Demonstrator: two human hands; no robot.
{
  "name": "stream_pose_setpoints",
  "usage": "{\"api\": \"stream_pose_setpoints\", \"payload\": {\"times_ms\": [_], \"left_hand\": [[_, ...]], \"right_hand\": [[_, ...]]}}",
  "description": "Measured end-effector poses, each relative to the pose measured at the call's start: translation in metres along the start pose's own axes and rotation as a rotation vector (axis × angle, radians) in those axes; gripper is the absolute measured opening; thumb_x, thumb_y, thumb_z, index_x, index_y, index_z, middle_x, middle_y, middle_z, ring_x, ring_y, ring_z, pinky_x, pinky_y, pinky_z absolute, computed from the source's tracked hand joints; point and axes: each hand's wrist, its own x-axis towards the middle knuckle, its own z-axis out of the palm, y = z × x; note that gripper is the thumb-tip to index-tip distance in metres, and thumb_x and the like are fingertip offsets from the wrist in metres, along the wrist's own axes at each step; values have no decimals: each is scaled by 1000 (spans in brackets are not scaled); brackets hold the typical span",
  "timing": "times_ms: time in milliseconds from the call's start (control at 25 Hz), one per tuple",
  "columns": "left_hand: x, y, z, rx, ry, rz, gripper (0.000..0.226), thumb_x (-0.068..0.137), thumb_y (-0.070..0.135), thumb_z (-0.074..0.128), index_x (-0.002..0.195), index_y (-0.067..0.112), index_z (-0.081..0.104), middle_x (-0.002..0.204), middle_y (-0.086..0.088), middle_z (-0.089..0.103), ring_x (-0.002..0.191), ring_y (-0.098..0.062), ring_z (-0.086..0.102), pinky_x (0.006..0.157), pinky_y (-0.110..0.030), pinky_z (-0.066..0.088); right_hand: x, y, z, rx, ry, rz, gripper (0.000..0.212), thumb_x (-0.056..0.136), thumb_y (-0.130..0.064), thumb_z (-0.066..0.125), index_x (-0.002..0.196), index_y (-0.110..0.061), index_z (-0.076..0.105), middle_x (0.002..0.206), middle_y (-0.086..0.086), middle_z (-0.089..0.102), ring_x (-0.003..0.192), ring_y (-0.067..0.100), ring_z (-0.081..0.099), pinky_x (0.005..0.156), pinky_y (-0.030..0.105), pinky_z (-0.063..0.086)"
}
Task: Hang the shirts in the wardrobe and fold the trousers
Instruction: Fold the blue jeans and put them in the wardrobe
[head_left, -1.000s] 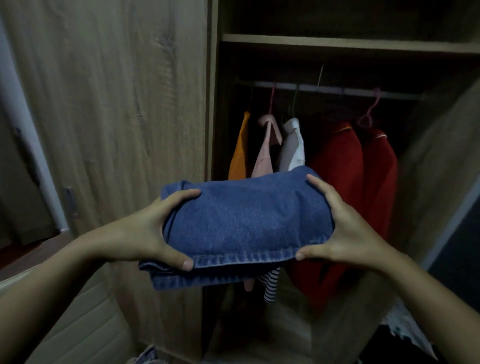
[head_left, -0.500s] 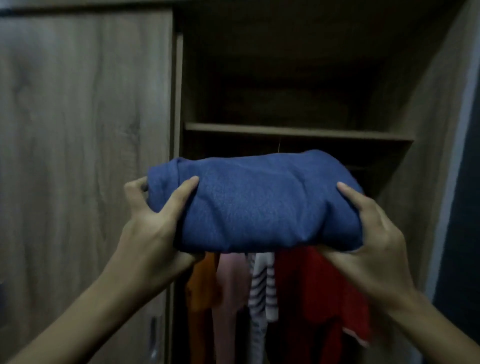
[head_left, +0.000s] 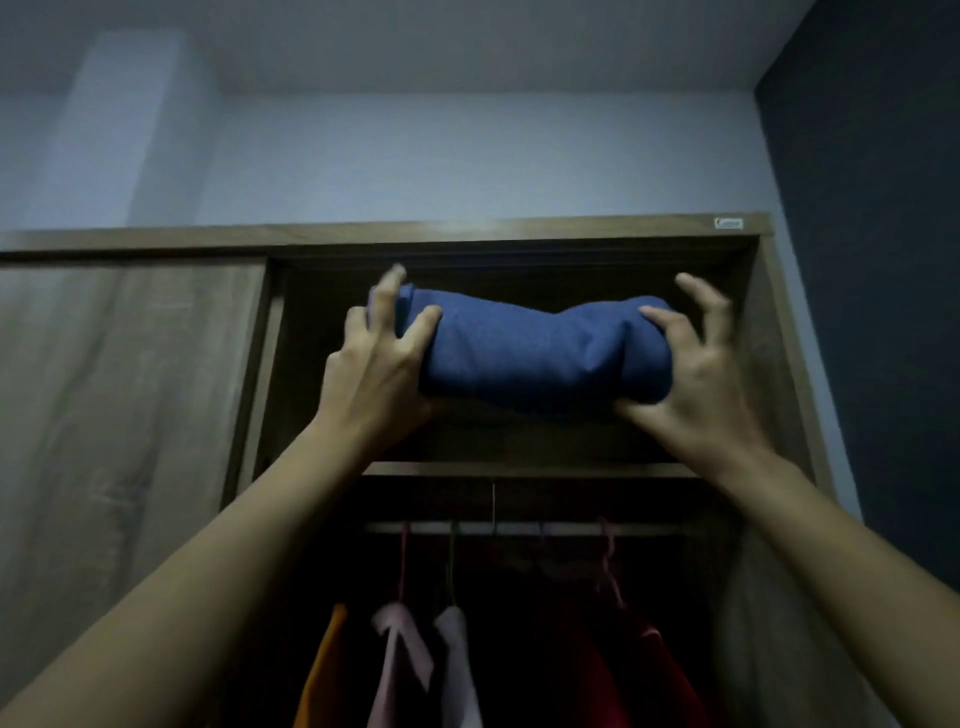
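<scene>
**Change noted.** The folded denim trousers (head_left: 524, 358) were at chest height in front of the hanging shirts (head_left: 452, 670) a second ago. They are now raised into the wardrobe's upper compartment, above the shelf board (head_left: 519, 470) and the hanging rail (head_left: 519, 529).

**Grip state.** The left grip (head_left: 374, 374) clasps the bundle's left end. The right grip (head_left: 696, 384) pinches the right end between thumb and forefinger. On both, the outer fingers have lifted and splayed clear of the cloth.

**Position.** The bundle sits within the compartment opening. Whether its underside touches the board cannot be told.

**Assessment.** The fold has held through the lift and the shirts are already hung. The loosening fingers suggest set-down is near, so this pair is probably nearly stowed.
</scene>
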Motion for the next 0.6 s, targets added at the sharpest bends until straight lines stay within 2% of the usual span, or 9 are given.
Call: {"api": "stream_pose_setpoints", "payload": {"times_ms": [80, 160, 240, 320, 400, 480, 560, 600], "left_hand": [[14, 3, 30, 104, -160, 21, 84, 72, 46, 72, 142, 21, 33, 151, -12, 25, 129, -44, 31, 90, -56, 44], [17, 9, 65, 192, -313, 91, 79, 76, 50, 66, 142, 22, 33, 147, -7, 37, 135, -41, 27, 103, -54, 32], [14, 9, 93, 169, -465, 166, 69, 79, 50, 64, 137, 25, 37, 139, -2, 47, 130, -28, 40, 104, -44, 35], [17, 3, 100, 53, -559, 237, 56, 82, 46, 61, 130, 27, 40, 130, 2, 53, 118, -19, 52, 96, -37, 45], [27, 0, 99, 39, -567, 333, 53, 87, 45, 57, 132, 27, 35, 129, 2, 53, 113, -17, 56, 88, -34, 49], [36, -4, 99, 100, -509, 451, 60, 90, 46, 50, 141, 27, 24, 132, 2, 49, 114, -15, 54, 85, -30, 48], [39, -12, 104, 166, -344, 583, 65, 91, 45, 47, 146, 22, 19, 130, -1, 50, 111, -16, 56, 80, -28, 50], [39, -17, 109, 161, -225, 649, 66, 89, 44, 48, 144, 18, 23, 123, -4, 56, 102, -18, 61, 73, -28, 53]], "right_hand": [[12, 16, 15, -27, -178, 3, 78, 65, -16, 82, 133, -10, 44, 144, 8, 35, 125, 27, 45, 98, 33, 41], [13, 32, 27, -128, -335, -13, 72, 68, -25, 78, 130, -16, 44, 132, 5, 46, 115, 27, 54, 91, 35, 45], [-1, 45, 36, -259, -495, -22, 67, 72, -42, 72, 128, -24, 41, 125, -1, 51, 107, 22, 56, 84, 35, 48], [-9, 53, 37, -455, -545, -73, 65, 75, -59, 61, 129, -31, 38, 124, -5, 54, 106, 18, 52, 84, 33, 44], [-1, 62, 37, -647, -550, -162, 69, 77, -69, 49, 135, -35, 33, 127, -5, 55, 113, 22, 46, 95, 40, 34], [14, 69, 39, -726, -563, -233, 67, 77, -69, 50, 132, -32, 40, 121, -3, 61, 117, 25, 46, 105, 47, 25], [25, 78, 40, -741, -508, -368, 59, 69, -62, 66, 112, -22, 58, 98, 1, 70, 100, 24, 61, 104, 50, 33], [31, 84, 41, -748, -466, -425, 55, 64, -58, 73, 100, -18, 63, 86, 2, 71, 87, 23, 66, 99, 50, 40]]}}
